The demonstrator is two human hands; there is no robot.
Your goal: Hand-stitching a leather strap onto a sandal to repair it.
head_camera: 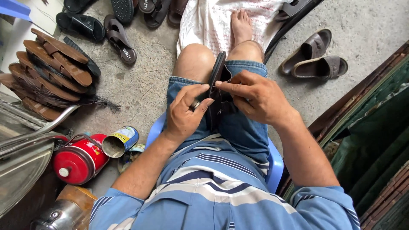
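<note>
A dark brown sandal (217,81) stands on edge between my knees, sole turned to the left. My left hand (184,115) grips its near end, thumb and fingers curled against the sole. My right hand (255,98) pinches the strap side of the sandal, fingertips meeting the left thumb at its upper edge. I sit on a blue plastic stool (275,164) in denim shorts and a striped shirt, one bare foot (241,25) resting on a white sack (204,21).
Several brown sandals are stacked at the left (51,72); dark ones lie at the top (119,36). A grey pair (315,57) sits at the right. A red canister (79,159) and an open tin can (119,142) lie by my left elbow.
</note>
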